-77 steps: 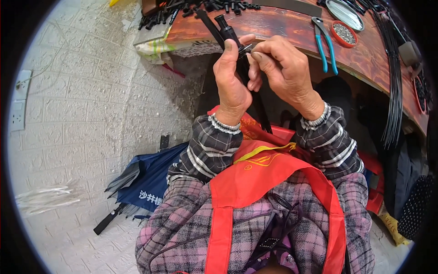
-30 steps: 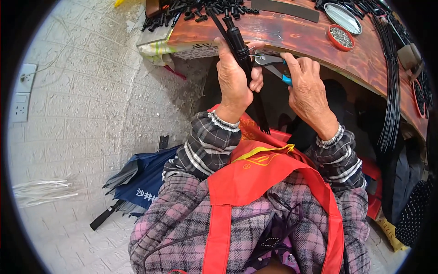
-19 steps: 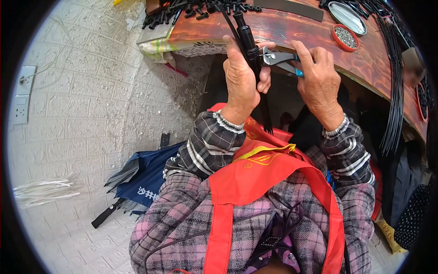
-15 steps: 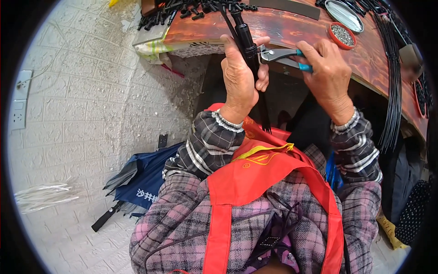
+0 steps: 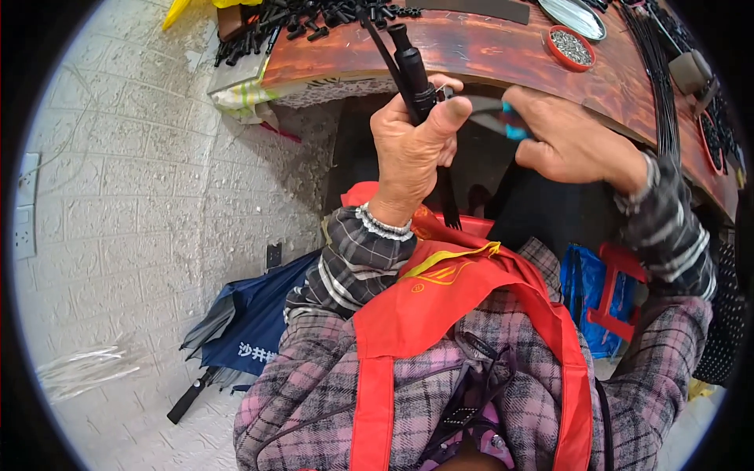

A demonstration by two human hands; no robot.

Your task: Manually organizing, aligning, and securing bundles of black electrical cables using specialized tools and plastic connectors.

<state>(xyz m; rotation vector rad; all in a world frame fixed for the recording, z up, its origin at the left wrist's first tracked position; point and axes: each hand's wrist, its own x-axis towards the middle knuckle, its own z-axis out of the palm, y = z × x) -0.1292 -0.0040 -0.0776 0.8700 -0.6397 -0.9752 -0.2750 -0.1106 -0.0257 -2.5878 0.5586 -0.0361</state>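
Observation:
My left hand (image 5: pixel 404 149) is wrapped round a black umbrella frame (image 5: pixel 409 64), held upright at a slant above my lap. Its thumb points toward the right, and a thin bright wire end shows near the index finger. The frame's lower end (image 5: pixel 448 200) comes out below the hand. Right of it, my right hand (image 5: pixel 577 137) grips pliers with teal handles (image 5: pixel 514 124). Motion blurs the pliers, so their jaws do not show clearly; they look apart from the frame.
On the brown table (image 5: pixel 463 49) lie black plastic parts (image 5: pixel 314 20), a red bowl of small metal pieces (image 5: pixel 571 49), a dish of pale strands (image 5: pixel 577 16) and long black rods (image 5: pixel 656 86). A blue umbrella (image 5: pixel 251 314) leans by the brick-patterned wall (image 5: pixel 118 196).
My right hand has drawn the pliers away to the right and turned. My left thumb has swung over to the right across the frame. A red stool-like frame now shows at right.

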